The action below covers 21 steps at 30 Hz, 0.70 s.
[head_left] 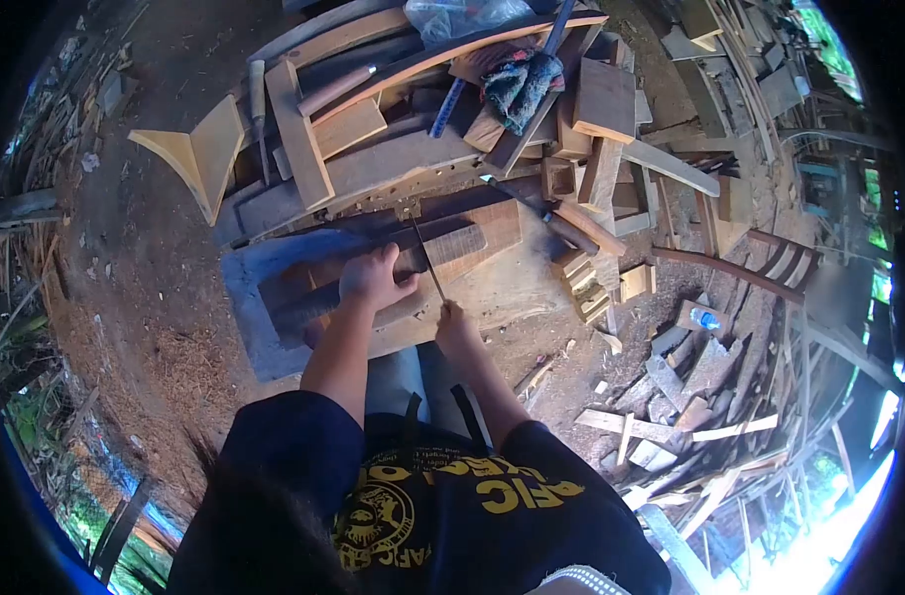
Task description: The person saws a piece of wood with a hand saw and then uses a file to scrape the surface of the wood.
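My left hand (373, 280) is closed over a dark wooden piece (325, 297), pressing it down onto the workbench. Its thumb points toward my right hand (456, 325), whose fingers wrap around the near end of a thin long-bladed hand tool (427, 260). Seen edge-on, the blade runs away from me and crosses the wood just right of my left hand. A brown wooden block (462, 243) with a rounded end lies along the right part of the work. The grip end of the tool is mostly hidden in my right fist.
The workbench (527, 283) carries a chisel-like tool (517, 193) with a wooden handle at its right. Behind lie planks (303, 139), a crumpled cloth (522, 87) and a plastic bag (462, 18). Offcuts (670, 382) and a bottle (705, 318) litter the ground at right.
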{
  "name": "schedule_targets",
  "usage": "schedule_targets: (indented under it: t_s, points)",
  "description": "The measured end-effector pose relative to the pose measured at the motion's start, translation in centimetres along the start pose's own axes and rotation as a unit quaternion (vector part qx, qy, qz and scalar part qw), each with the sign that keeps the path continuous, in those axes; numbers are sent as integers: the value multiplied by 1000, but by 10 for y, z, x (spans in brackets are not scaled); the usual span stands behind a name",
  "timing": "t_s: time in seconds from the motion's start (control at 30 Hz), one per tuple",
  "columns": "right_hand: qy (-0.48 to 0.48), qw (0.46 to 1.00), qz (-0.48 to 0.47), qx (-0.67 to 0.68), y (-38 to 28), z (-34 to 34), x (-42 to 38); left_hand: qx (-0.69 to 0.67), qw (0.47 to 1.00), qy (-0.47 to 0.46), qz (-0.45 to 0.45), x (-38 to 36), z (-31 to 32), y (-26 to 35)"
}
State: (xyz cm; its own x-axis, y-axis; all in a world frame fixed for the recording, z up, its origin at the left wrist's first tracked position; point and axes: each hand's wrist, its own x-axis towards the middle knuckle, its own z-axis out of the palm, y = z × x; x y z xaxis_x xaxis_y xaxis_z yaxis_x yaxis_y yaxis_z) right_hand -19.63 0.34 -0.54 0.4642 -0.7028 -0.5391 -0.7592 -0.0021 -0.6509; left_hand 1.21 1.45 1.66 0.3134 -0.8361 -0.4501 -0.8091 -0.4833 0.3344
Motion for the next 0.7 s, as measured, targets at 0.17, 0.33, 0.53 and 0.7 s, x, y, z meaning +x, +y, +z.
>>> schedule_targets:
  t_s: [0.17,0.33,0.53,0.7]
  points:
    - [-34,998,35,-30,-17,-12,-40,12,1000,-3,4,1,4,-6]
    - [-80,995,50,-39,-22,-3,10,24,1000,-5,11,0,8,-8]
    - [-7,998,-52,-43,6,9,4,8,1000,7,11,-2,5,-9]
    - [0,1000,11,-25,7,6,-9,-32,999,17,10,-6,-4,-11]
